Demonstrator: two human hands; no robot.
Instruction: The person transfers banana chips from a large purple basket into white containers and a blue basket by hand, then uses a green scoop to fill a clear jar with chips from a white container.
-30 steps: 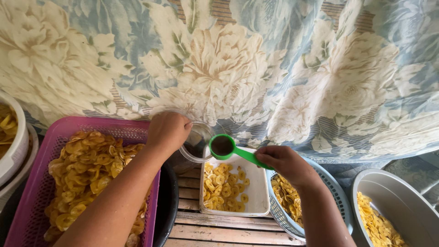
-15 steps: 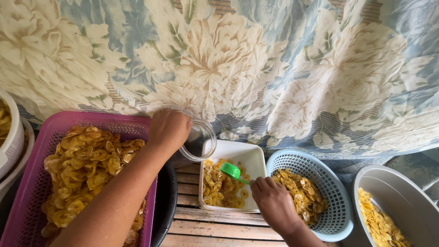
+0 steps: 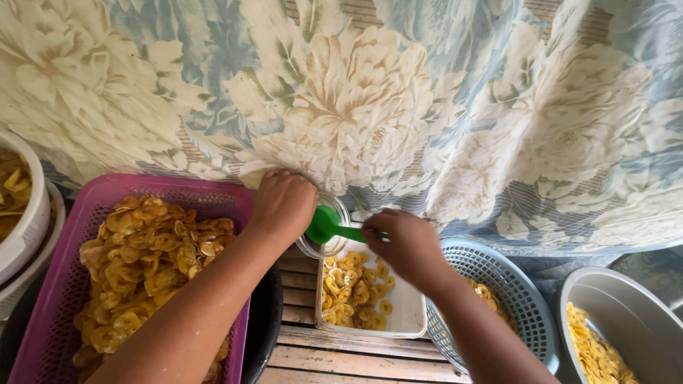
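My left hand [image 3: 283, 204] grips a small clear plastic cup [image 3: 329, 242], tilted on its side above a white rectangular tub [image 3: 408, 313] of yellow banana chips [image 3: 353, 291]. My right hand [image 3: 407, 245] holds a green scoop [image 3: 329, 225] by its handle, with the scoop's bowl at the cup's mouth. Both hands are over the far end of the white tub.
A purple basket [image 3: 64, 284] piled with chips sits at the left over a black basin. A blue woven basket [image 3: 516, 299] and a grey metal bowl [image 3: 626, 313], both with chips, are at the right. White bowls [image 3: 28, 220] stand at the far left. A floral cloth [image 3: 398, 99] hangs behind; wooden slats lie below.
My right hand dipped the green scoop down into the white tub, then lifted it back up to the mouth of the cup. My left hand kept its hold on the cup.
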